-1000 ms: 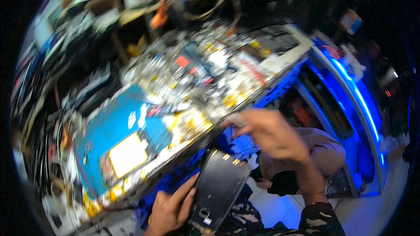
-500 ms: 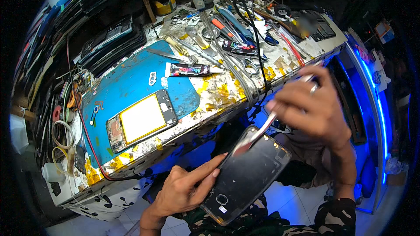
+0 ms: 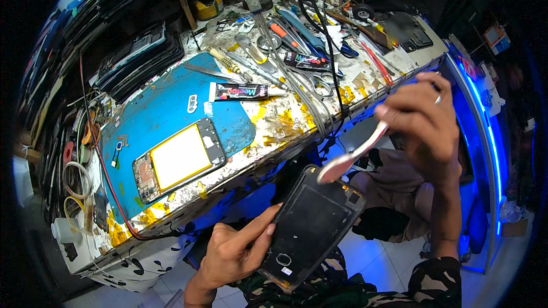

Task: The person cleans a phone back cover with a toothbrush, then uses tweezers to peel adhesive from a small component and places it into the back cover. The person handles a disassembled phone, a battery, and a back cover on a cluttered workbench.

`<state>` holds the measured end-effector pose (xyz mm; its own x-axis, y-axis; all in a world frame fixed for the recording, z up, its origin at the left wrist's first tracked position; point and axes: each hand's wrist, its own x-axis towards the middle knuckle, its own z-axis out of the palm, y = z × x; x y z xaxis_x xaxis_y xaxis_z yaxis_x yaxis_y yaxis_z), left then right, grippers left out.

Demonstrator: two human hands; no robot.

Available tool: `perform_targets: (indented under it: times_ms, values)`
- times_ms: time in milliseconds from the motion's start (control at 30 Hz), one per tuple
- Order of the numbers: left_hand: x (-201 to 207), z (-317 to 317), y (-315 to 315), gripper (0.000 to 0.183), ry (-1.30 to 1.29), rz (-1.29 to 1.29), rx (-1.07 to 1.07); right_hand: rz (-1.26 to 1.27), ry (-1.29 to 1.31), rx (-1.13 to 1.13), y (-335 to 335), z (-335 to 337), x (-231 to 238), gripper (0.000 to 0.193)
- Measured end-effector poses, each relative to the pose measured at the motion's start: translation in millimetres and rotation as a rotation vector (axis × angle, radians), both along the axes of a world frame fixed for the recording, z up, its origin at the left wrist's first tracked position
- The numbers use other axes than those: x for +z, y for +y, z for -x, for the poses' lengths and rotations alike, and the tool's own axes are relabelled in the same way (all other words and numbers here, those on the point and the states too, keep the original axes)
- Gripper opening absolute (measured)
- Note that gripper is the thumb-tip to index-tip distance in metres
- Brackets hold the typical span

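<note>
Tilted over my lap is a black phone back cover (image 3: 311, 217), its inner side up, with a round opening near the lower end. My left hand (image 3: 235, 246) grips its left edge between thumb and fingers. In my raised right hand (image 3: 423, 122) is a brush (image 3: 348, 159) with a white curved handle and a reddish head. The head hangs over the cover's upper end; whether it touches is unclear. An opened phone (image 3: 181, 159) with a white, yellow-edged battery lies on the blue mat (image 3: 171, 102) on the bench.
A glue tube (image 3: 240, 91) lies across the mat's far edge. Behind it are tweezers, pliers, scissors (image 3: 321, 85) and grey cables (image 3: 297, 91). Stacked phone parts (image 3: 140, 57) stand at the back left. A red wire (image 3: 108, 188) runs down the mat's left side.
The brush head has moved right and up toward the cover's top end, and my right hand has tilted with it. The cover has shifted slightly left in the view.
</note>
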<state>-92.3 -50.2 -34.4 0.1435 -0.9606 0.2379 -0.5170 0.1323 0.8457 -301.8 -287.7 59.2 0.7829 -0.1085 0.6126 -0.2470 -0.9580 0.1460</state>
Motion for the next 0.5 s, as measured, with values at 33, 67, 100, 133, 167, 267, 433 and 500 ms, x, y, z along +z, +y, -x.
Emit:
perform_targets:
  times_ms: [33, 67, 100, 133, 167, 267, 433, 500]
  values:
    - [1, 0, 0, 0.038, -0.031, 0.021, 0.000, 0.009, 0.098, 0.015, 3, 3, -4, 0.022]
    - [2, 0, 0, 0.038, -0.060, 0.049, 0.006, 0.028, 0.222, 0.028, 6, 7, -8, 0.021]
    - [3, 0, -1, 0.038, -0.092, 0.041, 0.012, 0.024, 0.246, -0.015, 7, 9, -10, 0.021]
    - [4, -1, -1, 0.038, -0.096, 0.098, 0.023, 0.024, 0.170, -0.005, 10, 12, -10, 0.021]
    - [5, -1, -2, 0.037, -0.102, 0.118, 0.037, 0.013, 0.169, -0.028, 12, 16, -9, 0.021]
    - [6, -4, -1, 0.035, -0.121, 0.138, 0.078, -0.005, 0.179, -0.044, 21, 21, -4, 0.019]
    - [-2, 0, 0, 0.032, -0.048, 0.181, 0.171, -0.059, 0.195, -0.074, 34, 30, -9, 0.018]
    - [-2, 4, 3, 0.030, -0.146, 0.118, 0.246, -0.039, 0.200, -0.054, 37, 33, -16, 0.017]
